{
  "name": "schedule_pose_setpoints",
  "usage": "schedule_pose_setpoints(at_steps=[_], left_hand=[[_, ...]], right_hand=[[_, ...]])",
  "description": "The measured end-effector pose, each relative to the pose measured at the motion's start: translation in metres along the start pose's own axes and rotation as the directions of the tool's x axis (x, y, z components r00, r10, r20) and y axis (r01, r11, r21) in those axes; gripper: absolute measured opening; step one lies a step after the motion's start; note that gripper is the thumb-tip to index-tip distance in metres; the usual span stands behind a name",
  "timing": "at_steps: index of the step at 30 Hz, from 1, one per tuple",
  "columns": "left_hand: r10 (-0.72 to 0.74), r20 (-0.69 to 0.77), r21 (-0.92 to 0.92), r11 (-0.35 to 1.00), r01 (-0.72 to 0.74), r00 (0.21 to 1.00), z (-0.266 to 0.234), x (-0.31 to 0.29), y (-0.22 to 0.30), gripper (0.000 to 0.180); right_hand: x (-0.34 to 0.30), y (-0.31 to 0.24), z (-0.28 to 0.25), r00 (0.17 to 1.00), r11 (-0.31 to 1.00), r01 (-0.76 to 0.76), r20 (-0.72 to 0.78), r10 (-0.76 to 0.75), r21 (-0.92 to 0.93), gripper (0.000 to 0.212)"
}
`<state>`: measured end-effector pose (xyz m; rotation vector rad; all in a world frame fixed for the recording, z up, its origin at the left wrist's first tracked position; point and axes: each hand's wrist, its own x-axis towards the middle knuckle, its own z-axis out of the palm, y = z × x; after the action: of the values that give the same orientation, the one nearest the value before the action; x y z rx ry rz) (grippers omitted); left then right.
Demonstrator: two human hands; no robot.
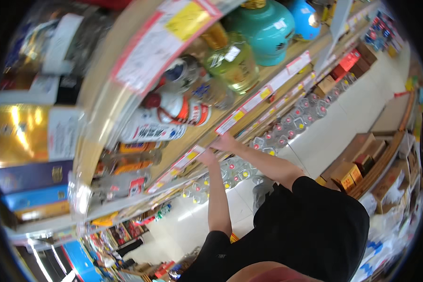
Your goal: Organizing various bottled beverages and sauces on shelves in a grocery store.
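Both my hands meet at the front edge of a wooden shelf (177, 151), in a gap along its row of price labels. My left hand (207, 158) is closed beside the end of a white and yellow price label (191, 155), its fingertips blurred. Just to its right, my right hand (225, 143) is also closed, below the end of a longer red-edged price label strip (249, 110). What the fingers hold, if anything, is too small to make out. Behind the labels stand a white and orange bottle (192, 111) and a yellow-green bottle (232, 66).
A large turquoise jar (263, 30) and a blue jar (304, 19) stand farther right on the shelf. Clear plastic jugs (286, 126) line the floor under it. Boxed goods (348, 174) fill a display at right. Gold packaging (21, 134) stands at left.
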<state>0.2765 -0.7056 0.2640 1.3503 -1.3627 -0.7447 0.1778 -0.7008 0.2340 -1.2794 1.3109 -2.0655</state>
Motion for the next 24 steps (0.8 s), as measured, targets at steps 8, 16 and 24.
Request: schedule_pose_setpoints(at_steps=[8,16,24], left_hand=[[-0.15,-0.111,-0.325,0.94,0.107,0.982,0.005,0.028,-0.043,0.069],[-0.114,0.25,-0.695,0.67,0.261,0.961,-0.067,0.029,-0.119,0.058],[0.306,0.432,-0.188,0.951,-0.247,0.848,-0.147,-0.069,-0.045,0.049]], right_hand=[[0.012,0.017,0.01,0.992,0.956,0.128,0.047,-0.12,-0.264,0.07],[0.001,-0.077,-0.029,0.933,0.937,0.308,0.243,-0.264,-0.166,0.056],[-0.147,-0.198,-0.067,0.956,0.943,-0.24,0.11,0.271,-0.23,0.056]])
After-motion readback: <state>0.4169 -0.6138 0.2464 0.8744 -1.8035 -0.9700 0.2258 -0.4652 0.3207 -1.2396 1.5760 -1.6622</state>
